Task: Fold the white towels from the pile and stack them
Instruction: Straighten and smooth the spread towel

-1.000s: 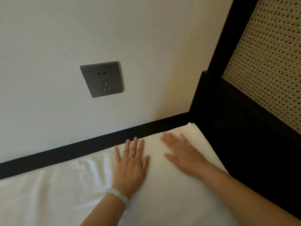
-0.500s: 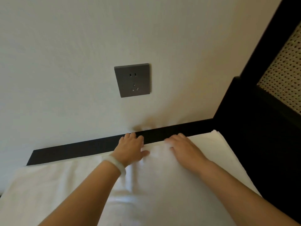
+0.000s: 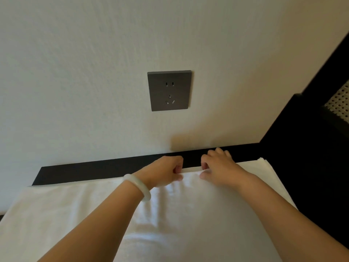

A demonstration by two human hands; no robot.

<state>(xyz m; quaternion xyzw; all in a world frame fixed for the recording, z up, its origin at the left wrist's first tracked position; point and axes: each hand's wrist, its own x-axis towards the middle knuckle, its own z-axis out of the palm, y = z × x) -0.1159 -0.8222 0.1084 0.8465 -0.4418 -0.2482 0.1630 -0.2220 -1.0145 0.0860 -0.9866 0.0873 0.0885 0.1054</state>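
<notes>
Head view shows your left hand (image 3: 166, 172) and right hand (image 3: 221, 167) pinching the far hem of the towel (image 3: 188, 214) at the ledge's (image 3: 94, 172) wall edge; it looks soft, light and limp, so grip nearer its corners.

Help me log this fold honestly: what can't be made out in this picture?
Head view:
- Fingertips of the left hand and right hand: curled at the far edge of the white towel, mostly hidden by knuckles.
- Towel's near end: cut off by the bottom edge, covered by forearms.
- Layer count at its right corner: too fine.
- Rattan panel: cut off by the right edge.
</notes>
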